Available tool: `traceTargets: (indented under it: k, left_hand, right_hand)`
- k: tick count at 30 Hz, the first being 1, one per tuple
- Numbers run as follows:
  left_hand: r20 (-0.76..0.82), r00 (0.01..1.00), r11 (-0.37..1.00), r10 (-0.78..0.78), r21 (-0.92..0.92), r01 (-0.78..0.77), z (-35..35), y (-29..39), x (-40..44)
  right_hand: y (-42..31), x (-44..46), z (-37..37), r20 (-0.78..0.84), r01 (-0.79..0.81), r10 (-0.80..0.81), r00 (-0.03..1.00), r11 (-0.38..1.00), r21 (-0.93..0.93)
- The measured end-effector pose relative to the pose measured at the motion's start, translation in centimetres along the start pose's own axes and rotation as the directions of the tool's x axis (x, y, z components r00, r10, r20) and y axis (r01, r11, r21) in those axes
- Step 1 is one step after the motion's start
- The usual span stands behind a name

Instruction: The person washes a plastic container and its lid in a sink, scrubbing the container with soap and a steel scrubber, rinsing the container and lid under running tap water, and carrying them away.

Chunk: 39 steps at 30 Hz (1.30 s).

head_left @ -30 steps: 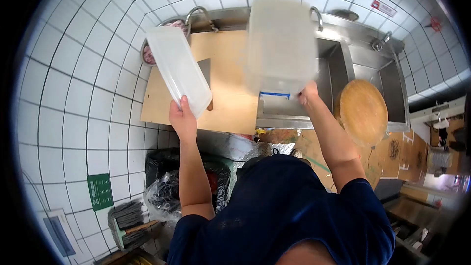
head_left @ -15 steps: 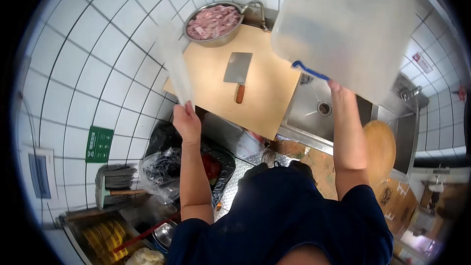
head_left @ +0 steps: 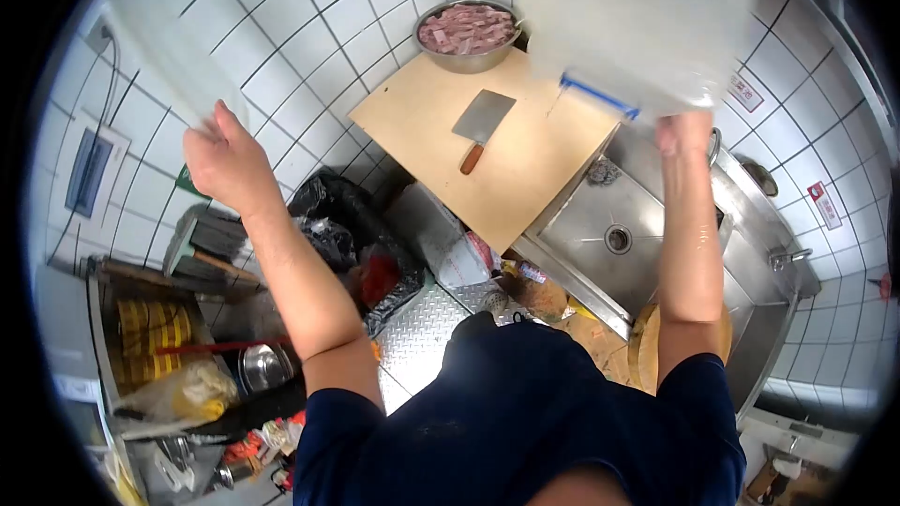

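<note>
My left hand [head_left: 225, 159] is closed on the lower end of a flat translucent plastic sheet, perhaps a lid [head_left: 169, 47], blurred by motion against the tiled wall. At the right, my right hand [head_left: 684, 136] grips the near edge of a large translucent plastic box [head_left: 637, 28] with a blue clip [head_left: 598, 96] on its rim. The box is held up over the sink side and hides part of the back wall. Between my hands, a cleaver [head_left: 485, 119] with a wooden handle lies on a pale cutting board [head_left: 544, 159].
A metal bowl [head_left: 473, 64] of cut raw meat [head_left: 469, 28] stands on the board's far corner. A steel sink [head_left: 647, 220] lies to the right, with a round wooden board [head_left: 647, 347] leaning below. At the left are a black-lined bin [head_left: 403, 262] and a brush [head_left: 220, 239].
My left hand has swung left and up with the sheet, away from the board. My right hand has moved slightly right and up with the box. The camera view has turned left.
</note>
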<state>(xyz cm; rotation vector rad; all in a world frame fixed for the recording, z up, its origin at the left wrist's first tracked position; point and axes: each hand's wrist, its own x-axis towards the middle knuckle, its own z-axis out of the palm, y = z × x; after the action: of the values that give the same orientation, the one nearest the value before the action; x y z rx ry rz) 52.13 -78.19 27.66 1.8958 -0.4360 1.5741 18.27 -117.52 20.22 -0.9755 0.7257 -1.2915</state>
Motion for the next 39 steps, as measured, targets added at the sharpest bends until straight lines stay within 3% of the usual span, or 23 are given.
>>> traceTargets:
  k: [2,3,4,6,7,9,10,11,12,16,18,20,22,24,27,28,29,31,33,35,36,37,39]
  left_hand:
    - [-0.078,0.995,0.998,-0.055,-0.011,0.054,-1.3,2.1,-0.9]
    - [0.067,0.995,0.997,-0.08,0.006,0.08,-0.3,1.5,-3.3]
    - [0.391,0.92,0.993,-0.008,0.115,-0.041,0.1,2.1,-6.7]
    - [0.892,0.429,0.937,0.14,0.021,-0.35,0.6,3.5,-13.6]
    - [0.942,0.112,0.865,0.315,-0.237,-0.443,-2.2,4.6,-14.3]
    - [0.913,-0.019,0.832,0.409,-0.381,-0.403,-5.8,1.8,-20.5]
    - [0.924,-0.1,0.751,0.37,-0.36,-0.553,-8.8,2.1,-21.4]
    - [0.903,-0.03,0.773,0.428,-0.383,-0.505,-11.1,0.9,-22.6]
    - [0.871,0.046,0.784,0.489,-0.415,-0.462,-13.3,-0.7,-23.5]
    - [0.966,0.126,0.907,0.225,-0.161,-0.388,-22.5,-2.0,-21.7]
    - [0.984,0.127,0.93,0.123,-0.07,-0.361,-27.7,-3.0,-21.7]
    - [0.989,0.133,0.951,-0.067,0.104,-0.29,-33.9,-4.3,-22.9]
    - [0.947,0.141,0.923,-0.289,0.315,-0.219,-40.7,-7.2,-26.6]
    - [0.789,0.185,0.803,-0.586,0.596,0.003,-48.9,-10.1,-31.3]
    - [0.403,0.239,0.454,-0.883,0.862,0.223,-64.2,-15.1,-44.1]
    - [0.25,0.325,0.344,-0.912,0.898,0.274,-70.8,-17.7,-51.8]
    - [0.116,0.223,0.18,-0.968,0.939,0.293,-74.7,-15.1,-50.5]
    - [-0.208,0.028,-0.193,-0.978,0.945,0.265,-80.6,-10.0,-46.4]
    - [-0.388,0.087,-0.31,-0.917,0.835,0.454,-86.7,-7.2,-46.4]
    - [-0.474,0.182,-0.294,-0.862,0.758,0.582,-92.6,-6.5,-48.4]
    - [-0.514,0.227,-0.295,-0.827,0.741,0.603,-94.8,-6.5,-49.2]
    - [-0.566,0.154,-0.298,-0.81,0.622,0.724,-95.9,-6.0,-48.2]
    - [-0.63,-0.017,-0.294,-0.777,0.338,0.894,-97.3,-5.8,-43.9]
  right_hand:
    - [-0.9,0.8,-0.9,0.023,0.053,-0.061,0.998,0.964,0.262]
    - [-0.3,1.5,-1.7,-0.002,-0.038,0.041,0.999,0.95,0.31]
    - [1.2,2.2,-3.0,0.014,-0.104,0.104,0.994,0.945,0.311]
    - [6.7,3.6,-6.5,0.086,-0.262,0.248,0.965,0.918,0.296]
    - [10.9,5.6,-9.5,0.149,-0.41,0.383,0.911,0.872,0.265]
    - [15.4,4.3,-10.1,0.183,-0.543,0.518,0.835,0.83,0.127]
    - [19.3,5.6,-12.0,0.296,-0.599,0.55,0.781,0.794,0.106]
    - [18.3,1.8,-9.4,0.157,-0.547,0.535,0.83,0.836,0.041]
    - [20.6,2.4,-10.4,0.289,-0.592,0.564,0.774,0.806,0.012]
    - [23.2,1.7,-6.1,0.443,-0.664,0.633,0.634,0.74,-0.106]
    - [20.2,-3.0,-1.3,0.442,-0.62,0.606,0.661,0.773,-0.133]
    - [21.1,-3.4,0.9,0.552,-0.585,0.552,0.626,0.799,-0.136]
    - [15.6,-11.7,5.1,0.605,-0.538,0.49,0.628,0.834,-0.118]
    - [13.6,-16.9,7.5,0.666,-0.441,0.441,0.602,0.879,-0.183]
    - [13.0,-23.6,8.7,0.765,0.039,0.46,0.45,0.846,-0.531]
    - [13.9,-26.1,9.1,0.825,0.16,0.45,0.342,0.837,-0.523]
    - [15.1,-29.0,9.4,0.866,0.277,0.445,0.229,0.823,-0.496]
    - [13.9,-38.1,9.0,0.994,0.539,0.095,0.061,0.835,-0.113]
    - [13.4,-45.2,8.3,0.969,0.54,0.146,-0.197,0.841,-0.017]
    - [13.5,-52.1,7.0,0.899,0.643,0.256,-0.355,0.765,0.036]
    - [14.5,-55.3,6.3,0.873,0.622,0.152,-0.463,0.757,0.198]
    - [15.1,-58.2,5.3,0.823,0.582,0.058,-0.565,0.734,0.349]
    - [14.6,-64.3,3.5,0.767,0.571,0.068,-0.638,0.71,0.413]
